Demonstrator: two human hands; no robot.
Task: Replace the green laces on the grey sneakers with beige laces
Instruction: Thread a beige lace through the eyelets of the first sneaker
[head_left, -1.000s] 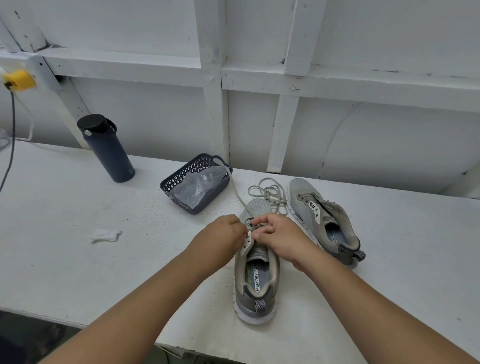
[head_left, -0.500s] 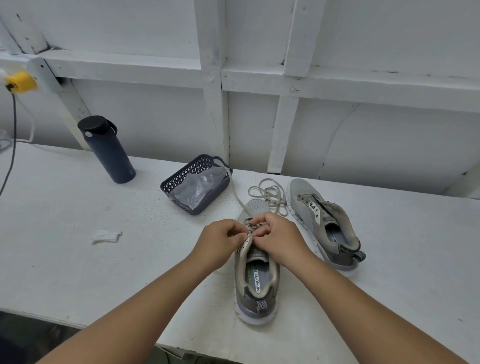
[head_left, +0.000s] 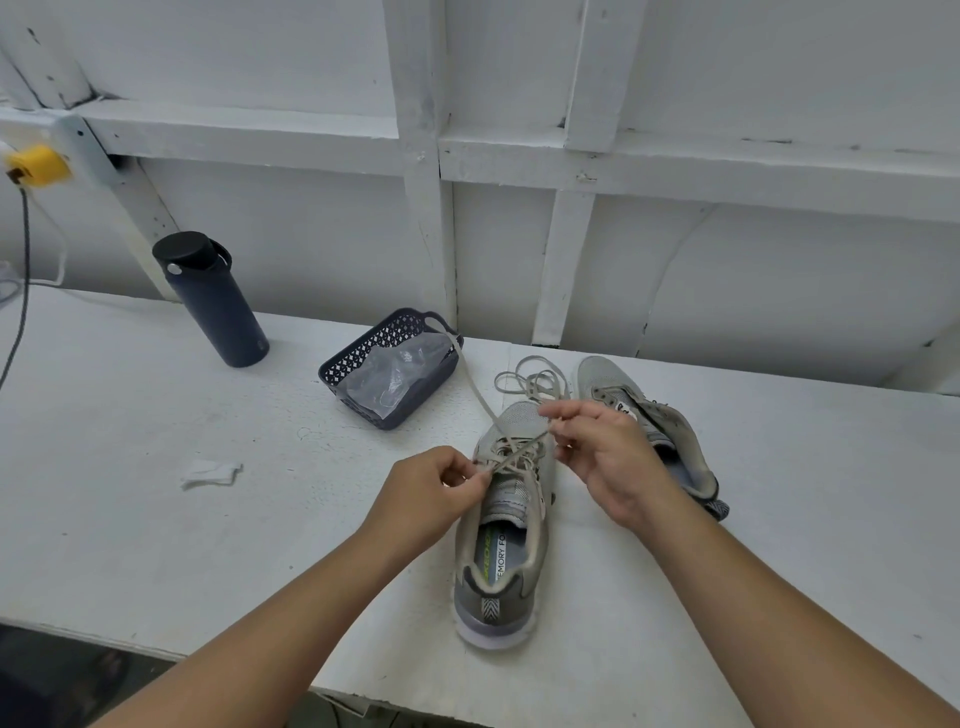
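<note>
At the far left a yellow plug (head_left: 36, 165) sits on the white wall rail, with a dark cable (head_left: 21, 291) hanging from it. A dark navy bottle (head_left: 215, 301) with a black lid stands upright on the white table (head_left: 130, 493), toward its far side. Nearer, a crumpled scrap of white paper (head_left: 210, 474) lies flat. Right of the bottle, a dark perforated basket (head_left: 363, 353) holds a clear plastic bag (head_left: 397, 376).

A beige lace (head_left: 475, 387) runs from the basket's right rim down to the near sneaker (head_left: 506, 545), and its slack lies coiled in loops on the table just beyond that shoe's toe. The left hand (head_left: 428, 493) pinches a strand of the lace at the left eyelets, fingers curled. The right hand (head_left: 605, 457) pinches another strand over the toe end, thumb and forefinger closed, the other fingers loosely bent. This hand covers part of the second sneaker (head_left: 654, 426).

There are two grey sneakers. The near one stands upright in the middle of the table, toe pointing away, heel near the table's front edge, with a green-and-white insole label showing; beige lacing crosses its lower eyelets. The second lies just to the right, tipped on its side, with no lace visible in it.
</note>
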